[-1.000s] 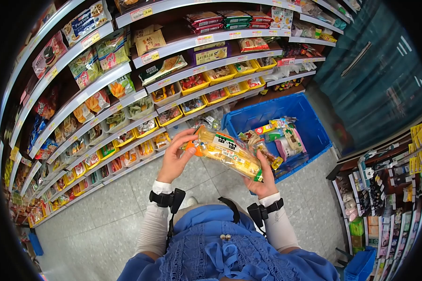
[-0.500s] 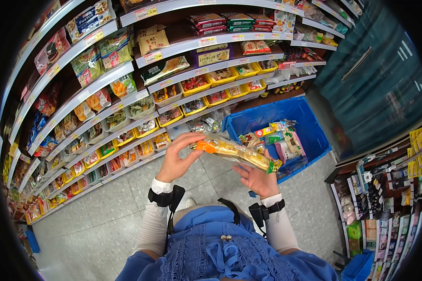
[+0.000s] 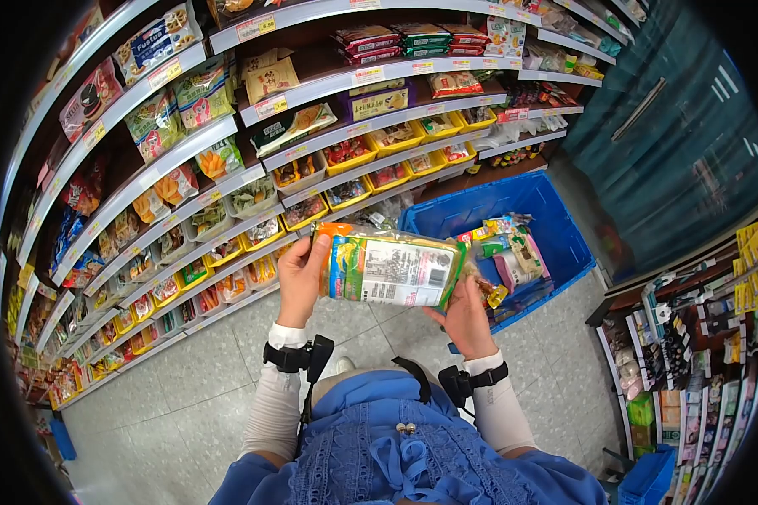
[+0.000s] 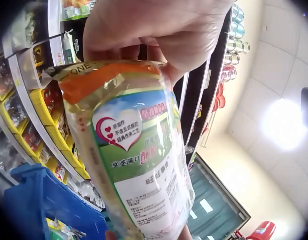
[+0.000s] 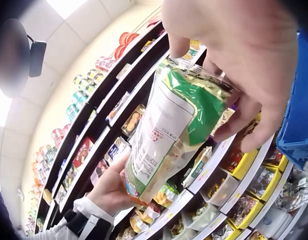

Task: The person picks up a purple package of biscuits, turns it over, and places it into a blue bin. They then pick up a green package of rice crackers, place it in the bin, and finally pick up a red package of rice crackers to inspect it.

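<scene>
A clear snack bag (image 3: 400, 268) with an orange end and a green end spans the space between both hands at chest height. Its printed back, with a white text panel and a barcode, faces up toward the head camera. My left hand (image 3: 300, 276) pinches the orange end, thumb on the near face. At the green end, my right hand (image 3: 467, 318) holds the corner; in the right wrist view, thumb and fingers of that hand (image 5: 234, 60) lie around the crimped edge. A heart-shaped print (image 4: 118, 131) shows on the bag in the left wrist view.
A blue crate (image 3: 568, 278) with several packaged goods inside stands on the floor behind the right hand. Curved shelves (image 3: 328, 135) of snacks, with yellow bins (image 3: 349, 160) low down, run along the left and front. Another shelf rack (image 3: 691, 370) stands at the right.
The bag has been turned over from its yellow front, through edge-on, to its white printed back. My right hand has let its fingers loosen and then regripped the green end.
</scene>
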`<control>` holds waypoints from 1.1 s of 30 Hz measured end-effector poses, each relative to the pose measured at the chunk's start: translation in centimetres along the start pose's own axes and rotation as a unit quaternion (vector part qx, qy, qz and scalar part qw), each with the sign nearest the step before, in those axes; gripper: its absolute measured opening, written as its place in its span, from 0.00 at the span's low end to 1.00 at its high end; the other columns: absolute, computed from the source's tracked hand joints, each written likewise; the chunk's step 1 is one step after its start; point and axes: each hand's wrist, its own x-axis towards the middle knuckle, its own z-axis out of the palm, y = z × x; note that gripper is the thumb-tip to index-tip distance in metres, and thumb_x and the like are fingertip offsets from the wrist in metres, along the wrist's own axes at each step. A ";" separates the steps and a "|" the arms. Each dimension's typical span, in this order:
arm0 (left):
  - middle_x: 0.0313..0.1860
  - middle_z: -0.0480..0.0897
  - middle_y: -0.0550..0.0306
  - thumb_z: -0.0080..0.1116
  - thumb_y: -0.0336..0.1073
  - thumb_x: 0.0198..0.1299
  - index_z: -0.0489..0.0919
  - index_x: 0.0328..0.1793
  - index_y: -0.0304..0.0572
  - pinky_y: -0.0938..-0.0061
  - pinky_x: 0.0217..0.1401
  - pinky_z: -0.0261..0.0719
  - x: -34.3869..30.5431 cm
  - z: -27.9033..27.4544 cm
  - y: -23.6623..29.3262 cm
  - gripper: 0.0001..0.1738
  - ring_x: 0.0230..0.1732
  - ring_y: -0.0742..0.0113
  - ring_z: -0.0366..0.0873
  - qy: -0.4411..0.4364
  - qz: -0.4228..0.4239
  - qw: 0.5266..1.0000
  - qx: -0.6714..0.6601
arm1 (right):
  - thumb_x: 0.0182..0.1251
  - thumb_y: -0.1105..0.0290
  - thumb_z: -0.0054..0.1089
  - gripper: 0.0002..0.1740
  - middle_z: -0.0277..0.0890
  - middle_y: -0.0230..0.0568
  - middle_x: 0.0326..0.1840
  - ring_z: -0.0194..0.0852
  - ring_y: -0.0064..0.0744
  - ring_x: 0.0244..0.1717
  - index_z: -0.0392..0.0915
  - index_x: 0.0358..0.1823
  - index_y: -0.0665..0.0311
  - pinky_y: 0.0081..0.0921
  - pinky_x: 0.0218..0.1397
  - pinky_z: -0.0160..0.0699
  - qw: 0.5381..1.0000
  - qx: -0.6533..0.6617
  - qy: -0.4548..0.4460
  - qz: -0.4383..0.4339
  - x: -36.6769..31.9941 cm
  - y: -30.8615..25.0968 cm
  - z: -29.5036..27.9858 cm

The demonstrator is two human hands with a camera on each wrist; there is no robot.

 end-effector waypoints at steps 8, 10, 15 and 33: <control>0.26 0.76 0.71 0.55 0.41 0.63 0.78 0.32 0.38 0.87 0.27 0.64 -0.2 -0.5 -0.3 0.14 0.26 0.87 0.65 0.030 -0.062 0.997 -0.028 | 0.73 0.56 0.37 0.25 0.64 0.36 0.62 0.62 0.27 0.63 0.59 0.64 0.62 0.33 0.64 0.61 0.994 -0.095 -0.010 -0.045 -0.5 0.2 0.3; 0.26 0.76 0.70 0.55 0.41 0.63 0.79 0.33 0.38 0.86 0.28 0.65 -0.3 -0.6 -0.2 0.14 0.26 0.86 0.66 0.028 -0.071 0.997 -0.032 | 0.72 0.60 0.41 0.25 0.65 0.36 0.60 0.63 0.25 0.60 0.59 0.65 0.65 0.27 0.62 0.63 0.992 -0.090 0.008 -0.082 -0.1 0.6 0.3; 0.27 0.78 0.69 0.55 0.42 0.63 0.79 0.33 0.38 0.86 0.29 0.66 -0.4 -0.7 -0.3 0.14 0.26 0.86 0.67 0.035 -0.086 0.995 -0.046 | 0.71 0.65 0.46 0.27 0.68 0.34 0.57 0.66 0.19 0.54 0.57 0.67 0.69 0.18 0.54 0.67 0.983 -0.111 0.060 -0.137 -0.5 0.1 1.1; 0.24 0.75 0.70 0.57 0.43 0.62 0.79 0.30 0.38 0.85 0.27 0.63 1.8 -0.7 0.0 0.16 0.25 0.86 0.65 -0.029 -0.116 0.992 0.051 | 0.67 0.62 0.52 0.21 0.72 0.31 0.51 0.72 0.21 0.49 0.66 0.58 0.62 0.23 0.49 0.75 0.990 -0.136 -0.034 0.007 -0.7 -0.7 -0.2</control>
